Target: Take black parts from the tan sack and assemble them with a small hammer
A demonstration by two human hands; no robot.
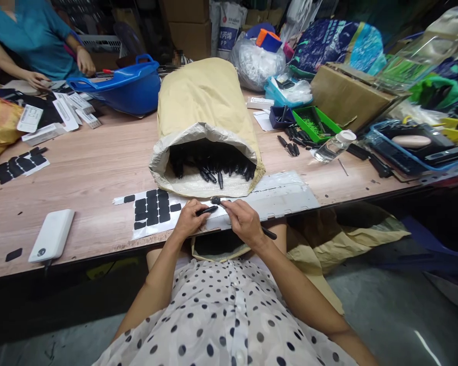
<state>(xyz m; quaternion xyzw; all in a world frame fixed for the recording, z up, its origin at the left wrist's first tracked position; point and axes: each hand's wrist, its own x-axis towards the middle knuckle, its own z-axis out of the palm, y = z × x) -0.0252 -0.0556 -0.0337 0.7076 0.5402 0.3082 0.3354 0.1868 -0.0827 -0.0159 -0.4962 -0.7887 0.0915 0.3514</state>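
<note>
My left hand (191,218) is closed around a small black tapered piece (208,210) at the table's front edge. Just to its right, my right hand (246,219) grips a slim black-handled tool (269,233); a dark rounded tip (216,201) shows ahead of its fingers. The tip is close to the black piece, but I cannot tell whether they touch. Beyond both hands lies a tan sack (204,94), its mouth facing me, with many similar black pieces (220,179) inside. Left of my left hand is a white sheet of black stickers (152,207).
A white power bank (52,235) lies at left. A blue basin (125,86) stands behind. At right are a green tray (316,123), a clear bottle (334,146) and a cardboard box (347,96). An open sack (219,246) hangs below the edge. Another person (34,43) sits at far left.
</note>
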